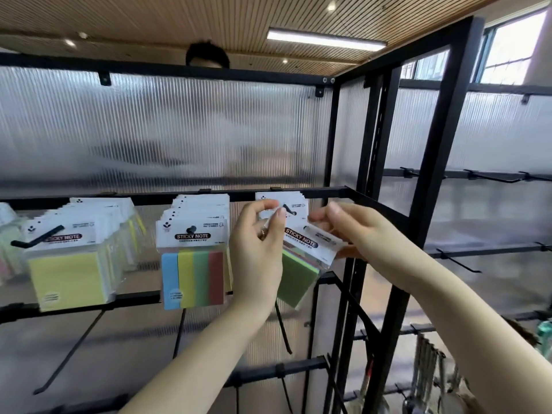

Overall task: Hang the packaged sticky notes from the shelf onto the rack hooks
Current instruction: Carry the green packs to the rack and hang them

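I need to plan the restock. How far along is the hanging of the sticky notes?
Well underway. Full hooks already show: the yellow packs at left and the striped packs in the middle. In hand: the left hand and right hand hold a green pack, tilted at the right hook, not yet hanging. The supply shelf is out of view, so what remains cannot be told.

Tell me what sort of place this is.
Likely a stationery shop display or a mock-up of one: black rack hooks loaded with sticky note packs, ribbed translucent back panels, more hooked racks alongside.

slatted wood ceiling point(149, 16), lit ceiling lamp point(325, 40), window point(513, 52), ribbed translucent panels point(179, 130)
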The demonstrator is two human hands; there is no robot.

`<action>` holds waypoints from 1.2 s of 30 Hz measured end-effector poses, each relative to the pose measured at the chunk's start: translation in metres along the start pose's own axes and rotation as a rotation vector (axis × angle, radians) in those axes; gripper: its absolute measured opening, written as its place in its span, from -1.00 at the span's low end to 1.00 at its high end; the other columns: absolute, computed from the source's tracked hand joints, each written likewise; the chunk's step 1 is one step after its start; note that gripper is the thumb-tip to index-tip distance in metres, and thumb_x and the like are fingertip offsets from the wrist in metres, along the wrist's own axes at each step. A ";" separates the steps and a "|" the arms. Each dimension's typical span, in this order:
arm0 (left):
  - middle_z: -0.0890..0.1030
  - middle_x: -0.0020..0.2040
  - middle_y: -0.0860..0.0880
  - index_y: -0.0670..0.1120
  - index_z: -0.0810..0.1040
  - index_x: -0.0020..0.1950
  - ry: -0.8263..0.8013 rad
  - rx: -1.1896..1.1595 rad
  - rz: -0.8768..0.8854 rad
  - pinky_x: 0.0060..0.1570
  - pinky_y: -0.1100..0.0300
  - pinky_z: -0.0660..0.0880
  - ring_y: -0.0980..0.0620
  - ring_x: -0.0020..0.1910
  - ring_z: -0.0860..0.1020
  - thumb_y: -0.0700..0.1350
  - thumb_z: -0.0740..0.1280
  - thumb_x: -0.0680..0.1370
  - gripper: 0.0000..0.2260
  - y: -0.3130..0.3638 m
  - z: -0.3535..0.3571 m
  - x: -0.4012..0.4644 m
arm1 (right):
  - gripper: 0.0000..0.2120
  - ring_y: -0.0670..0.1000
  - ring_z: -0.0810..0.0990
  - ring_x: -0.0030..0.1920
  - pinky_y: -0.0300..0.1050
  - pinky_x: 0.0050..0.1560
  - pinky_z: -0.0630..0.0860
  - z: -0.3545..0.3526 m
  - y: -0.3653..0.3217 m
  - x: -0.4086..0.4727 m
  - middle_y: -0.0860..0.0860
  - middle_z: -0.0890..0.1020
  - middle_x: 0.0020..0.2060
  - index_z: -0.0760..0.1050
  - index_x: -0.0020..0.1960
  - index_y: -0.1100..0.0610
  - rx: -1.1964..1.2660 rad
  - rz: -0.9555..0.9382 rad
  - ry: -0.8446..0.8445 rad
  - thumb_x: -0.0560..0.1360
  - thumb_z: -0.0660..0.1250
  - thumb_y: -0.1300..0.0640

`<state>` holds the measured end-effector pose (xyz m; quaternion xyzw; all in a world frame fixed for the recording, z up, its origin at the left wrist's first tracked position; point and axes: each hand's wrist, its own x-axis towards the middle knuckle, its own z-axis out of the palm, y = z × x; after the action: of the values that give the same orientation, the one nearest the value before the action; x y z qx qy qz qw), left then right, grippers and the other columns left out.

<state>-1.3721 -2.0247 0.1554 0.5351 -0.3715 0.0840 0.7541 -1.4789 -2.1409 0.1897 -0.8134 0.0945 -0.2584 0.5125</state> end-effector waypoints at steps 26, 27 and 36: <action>0.36 -0.44 0.01 -0.19 0.43 -0.22 -0.092 0.098 -0.057 -0.50 0.38 0.16 0.20 -0.53 0.27 -0.12 0.37 0.53 -0.78 -0.025 0.010 0.010 | -0.91 -0.14 0.57 -0.33 -0.30 -0.32 0.49 0.012 0.019 0.020 -0.11 0.62 -0.39 0.58 -0.20 0.07 -0.147 -0.108 0.206 0.48 0.41 0.18; 0.33 -0.44 -0.02 -0.21 0.42 -0.23 -0.097 0.102 -0.061 -0.49 0.36 0.16 0.19 -0.52 0.26 -0.13 0.37 0.53 -0.77 -0.028 0.011 0.012 | -0.91 -0.12 0.57 -0.31 -0.25 -0.28 0.49 0.012 0.020 0.023 -0.09 0.63 -0.37 0.58 -0.19 0.07 -0.195 -0.112 0.219 0.48 0.41 0.17; 0.51 -0.06 -0.07 -0.13 0.49 -0.03 0.043 0.398 0.027 -0.03 0.11 0.43 -0.08 -0.02 0.47 -0.29 0.40 0.48 -0.86 -0.056 0.023 0.038 | -0.78 -0.11 0.48 -0.18 -0.22 -0.20 0.40 0.016 0.048 0.068 -0.16 0.48 -0.16 0.42 0.01 0.01 -0.424 -0.106 0.345 0.45 0.42 0.11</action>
<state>-1.3266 -2.0784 0.1422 0.6667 -0.3386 0.1770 0.6399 -1.4072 -2.1785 0.1640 -0.8503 0.1898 -0.3939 0.2929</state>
